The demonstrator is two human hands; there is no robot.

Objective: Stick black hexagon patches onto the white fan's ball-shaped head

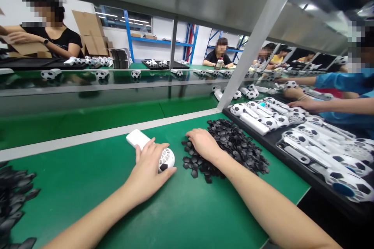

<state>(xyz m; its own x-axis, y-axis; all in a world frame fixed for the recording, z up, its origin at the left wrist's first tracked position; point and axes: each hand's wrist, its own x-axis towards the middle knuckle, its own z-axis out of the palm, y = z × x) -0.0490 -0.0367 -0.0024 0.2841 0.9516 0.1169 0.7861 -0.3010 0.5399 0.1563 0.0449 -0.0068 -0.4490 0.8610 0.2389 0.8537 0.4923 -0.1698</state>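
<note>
My left hand [147,171] grips a white hand-held fan [137,139] with a football-patterned round head [166,159], lying on the green table [87,179]. One black patch shows on the head. My right hand [203,144] rests palm down on a pile of small black hexagon pieces [233,144], fingers curled at its left edge; whether it holds a piece is hidden.
A black tray [306,175] on the right holds several finished football fans. A co-worker's arms [321,105] reach over it. A slanted metal post [251,46] rises behind the pile. More black pieces [14,202] lie at the far left. Other people sit across the conveyor.
</note>
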